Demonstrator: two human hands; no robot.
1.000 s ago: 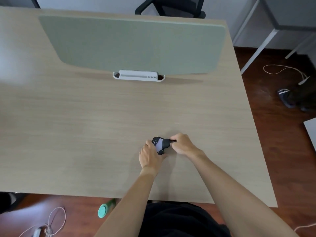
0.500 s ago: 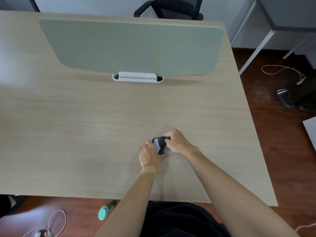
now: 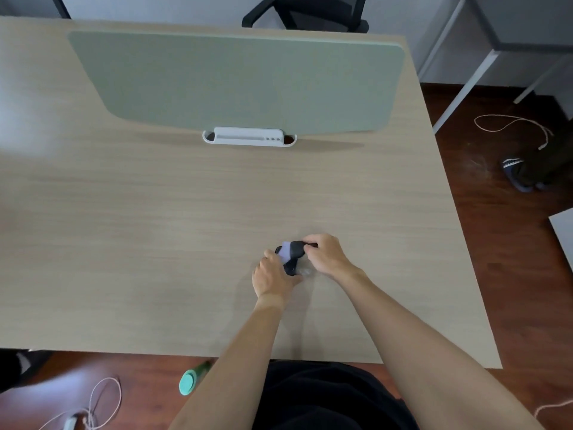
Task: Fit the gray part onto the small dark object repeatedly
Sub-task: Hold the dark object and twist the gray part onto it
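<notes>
Right hand (image 3: 325, 254) shifted up-left; green divider panel (image 3: 242, 85) stands behind.

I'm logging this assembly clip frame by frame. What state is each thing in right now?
small dark object: held low over the table, gripped by the left hand.
gray part: sits against the dark object's top; whether fully seated, cannot tell.
left hand: curled round the dark object.
right hand: pinching the object's far dark end.
green bottle: lying on the floor.
office chair: unoccupied, behind the divider panel.

Bare table (image 3: 155, 243) all around; divider screen (image 3: 242, 82) blocks beyond.
</notes>
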